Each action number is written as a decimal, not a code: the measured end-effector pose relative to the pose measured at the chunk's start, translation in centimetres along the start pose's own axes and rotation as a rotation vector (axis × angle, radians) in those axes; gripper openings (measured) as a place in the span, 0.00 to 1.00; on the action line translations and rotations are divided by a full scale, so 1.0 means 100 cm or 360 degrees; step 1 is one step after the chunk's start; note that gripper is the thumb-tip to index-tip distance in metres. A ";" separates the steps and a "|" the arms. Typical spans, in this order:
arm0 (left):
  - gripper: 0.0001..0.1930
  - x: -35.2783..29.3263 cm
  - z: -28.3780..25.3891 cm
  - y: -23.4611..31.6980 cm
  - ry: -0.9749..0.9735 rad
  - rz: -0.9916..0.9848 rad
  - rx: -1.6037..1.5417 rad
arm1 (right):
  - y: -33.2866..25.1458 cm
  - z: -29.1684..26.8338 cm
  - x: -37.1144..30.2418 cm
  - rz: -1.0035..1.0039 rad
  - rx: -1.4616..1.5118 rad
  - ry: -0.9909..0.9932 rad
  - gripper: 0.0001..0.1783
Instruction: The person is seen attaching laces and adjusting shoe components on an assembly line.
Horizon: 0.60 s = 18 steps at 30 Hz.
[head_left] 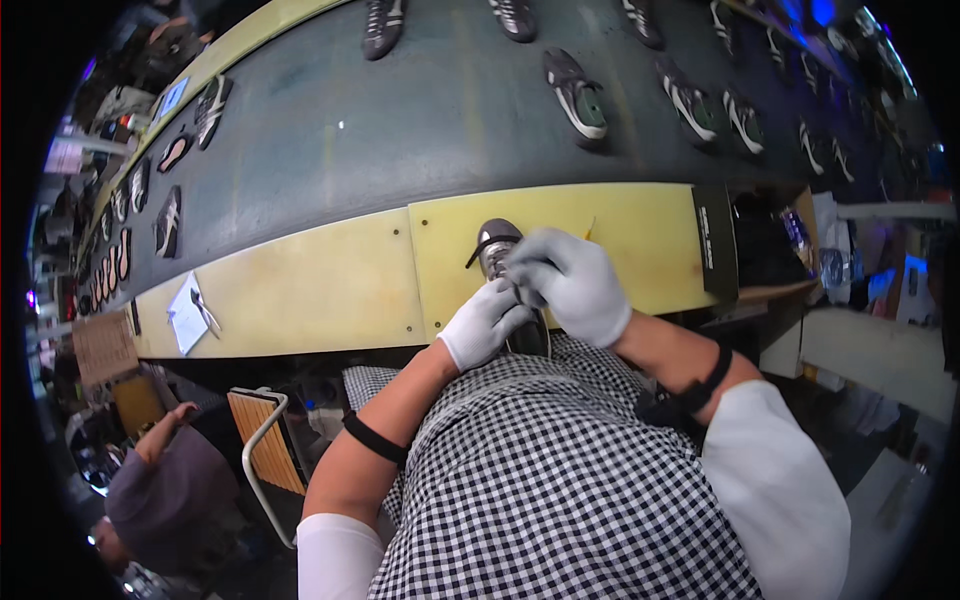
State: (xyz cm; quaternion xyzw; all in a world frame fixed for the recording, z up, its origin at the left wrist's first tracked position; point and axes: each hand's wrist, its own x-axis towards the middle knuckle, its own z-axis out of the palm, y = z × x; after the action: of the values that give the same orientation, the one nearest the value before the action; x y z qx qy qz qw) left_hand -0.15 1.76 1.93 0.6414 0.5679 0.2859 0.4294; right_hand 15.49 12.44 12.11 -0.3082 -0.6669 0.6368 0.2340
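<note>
We seem to be lacing the sneaker (496, 231), left hand (482, 326) and right hand (580, 287) curled over it, exact grasp unclear; next probably calls for even tension.

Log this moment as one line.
white-gloved left hand: on shiny grey shoe | white-gloved right hand: over shoe's lacing | flat yellow worktop: under shoe's front

Before you, one yellow bench (640, 250), its boards seamed; beyond it, one broad dark-grey surface (430, 120), edged on the far side by a yellow strip (255, 33). At your left, one wood-slatted chair (266, 440), pale tubular frame. Upper right, blue light (822, 12).
</note>
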 end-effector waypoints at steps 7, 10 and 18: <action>0.10 0.013 0.010 -0.003 0.0404 -0.0431 -0.0130 | 0.067 -0.027 0.015 0.0364 0.0750 0.0333 0.15; 0.09 0.019 0.013 0.004 0.0497 -0.0371 -0.0338 | 0.126 -0.007 -0.019 -0.0073 -0.0781 -0.0236 0.13; 0.25 0.001 0.011 -0.014 0.0238 -0.0857 -0.2252 | 0.119 0.011 -0.025 0.0778 0.0981 0.0107 0.11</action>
State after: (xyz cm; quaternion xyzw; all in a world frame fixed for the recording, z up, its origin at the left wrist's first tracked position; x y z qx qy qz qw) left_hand 0.14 1.55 0.19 0.0315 0.4137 0.5097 0.7537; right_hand 17.79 9.85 0.36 -0.3939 -0.3435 0.8336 0.1786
